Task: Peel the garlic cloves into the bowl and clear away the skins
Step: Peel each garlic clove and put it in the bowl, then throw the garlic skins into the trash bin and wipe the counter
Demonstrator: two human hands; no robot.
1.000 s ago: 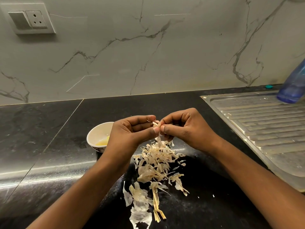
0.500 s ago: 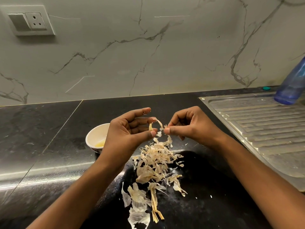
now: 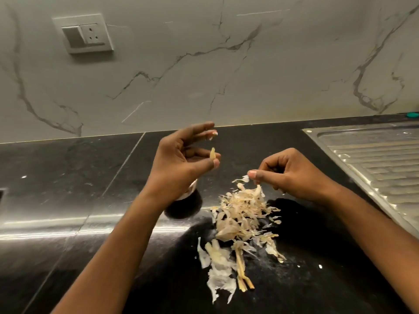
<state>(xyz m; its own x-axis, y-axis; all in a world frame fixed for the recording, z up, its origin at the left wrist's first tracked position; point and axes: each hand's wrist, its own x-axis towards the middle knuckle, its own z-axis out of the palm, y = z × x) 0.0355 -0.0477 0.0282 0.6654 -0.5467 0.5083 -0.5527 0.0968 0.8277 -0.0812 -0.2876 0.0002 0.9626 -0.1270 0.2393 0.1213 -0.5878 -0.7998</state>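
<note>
My left hand is raised above the black counter and pinches a small pale garlic clove between thumb and a fingertip; the other fingers spread upward. My right hand hovers just over the far end of the heap of papery garlic skins and pinches a scrap of skin at its thumb tip. The small white bowl is almost wholly hidden under my left wrist; only a bit of its rim shows.
A steel sink drainboard takes up the right side of the black counter. The marble wall behind carries a switch and socket plate. Stalk pieces and loose skins trail toward the near edge.
My hands have pulled apart: the left rose and moved left over the bowl with the clove, the right dropped toward the skin heap with a scrap. The view shifted, hiding the blue bottle.
</note>
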